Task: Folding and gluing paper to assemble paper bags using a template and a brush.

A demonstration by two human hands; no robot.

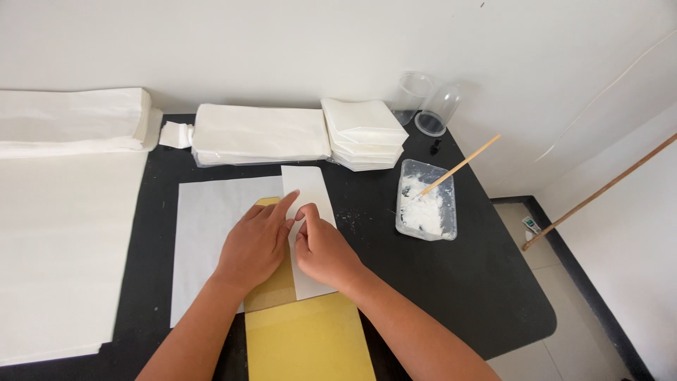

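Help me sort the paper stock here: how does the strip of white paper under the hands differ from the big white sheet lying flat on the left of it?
The narrow strip is far smaller than the large sheet. The strip lies over the yellow board, pressed by the left hand and right hand; the large sheet lies mostly on the black table, its right part tucked under that board. Both are plain white paper.

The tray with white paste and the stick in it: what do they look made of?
The tray looks like thin clear plastic: see-through, glossy walls, the dark table showing through. The stick seems bare wood or bamboo: pale tan, matte, straight. I cannot tell which.
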